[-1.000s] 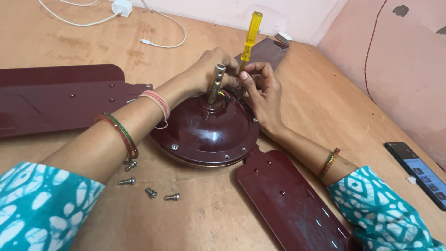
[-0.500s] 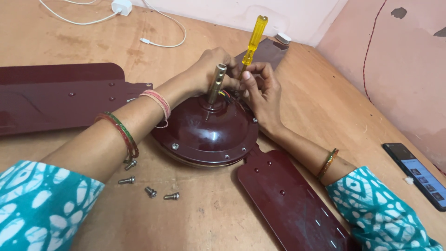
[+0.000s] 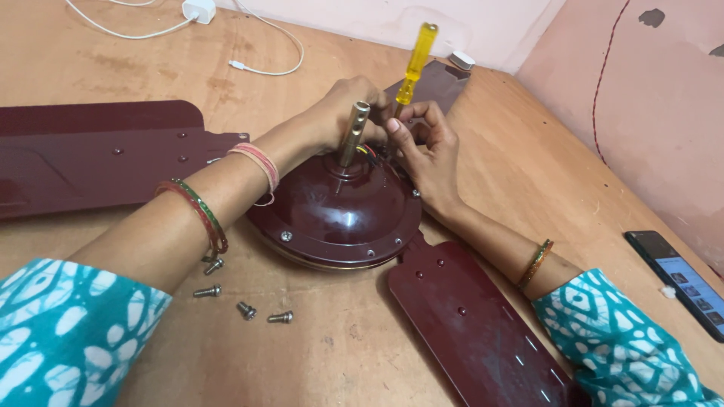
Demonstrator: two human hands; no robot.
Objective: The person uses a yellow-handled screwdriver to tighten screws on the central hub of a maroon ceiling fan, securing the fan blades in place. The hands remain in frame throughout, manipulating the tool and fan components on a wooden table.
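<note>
Brown wooden tabletop (image 3: 528, 173) carries a glossy maroon ceiling-fan motor housing (image 3: 335, 215). Left hand (image 3: 335, 113) curls behind the brass shaft (image 3: 351, 136); its grip is hidden. Right hand (image 3: 422, 143) pinches the yellow-handled screwdriver (image 3: 415, 64), which should stay upright, apparently at the wiring.

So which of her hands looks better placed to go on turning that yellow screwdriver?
Probably the right hand: its fingers already pinch the yellow screwdriver just below the handle. The left hand is curled behind the metal shaft.

screwdriver (image 3: 413, 64) tip hidden behind right hand (image 3: 426, 151); fan blades (image 3: 483, 339) cut off.
</note>
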